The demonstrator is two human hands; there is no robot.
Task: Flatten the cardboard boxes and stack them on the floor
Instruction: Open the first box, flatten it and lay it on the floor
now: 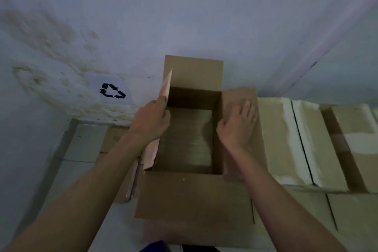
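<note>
The box (188, 141) stands open-topped directly in front of you, between your two arms, with its long axis running away from you toward the wall (184, 16). All four top flaps are open: the far flap (194, 71) stands up against the wall, the near flap (190, 196) folds down toward you, and the two long side flaps run along your line of sight. Your left hand (152, 120) pinches the left flap (165, 86), thumb on the inner face and fingers curled behind, holding it nearly upright. Your right hand (238, 122) lies flat, fingers straight and spread, pressing the right flap (241, 96) outward and down; it grips nothing. Both hands sit about midway along the long sides, equally near the box, so neither has the advantage in reach. The bottom looks closed from here; whether it is taped you cannot tell in this dim, blurred view. Judgement: the collapse will have to go across the short axis, so the sideways push lines up with your hands as placed. Sealed boxes (306, 145) crowd the right side, touching or just beside the right flap. The floor (81, 145) on the left, below the recycling sign (112, 90), already holds flat cardboard (111, 139) beside your left forearm, so the left hand is nearer the stack.
</note>
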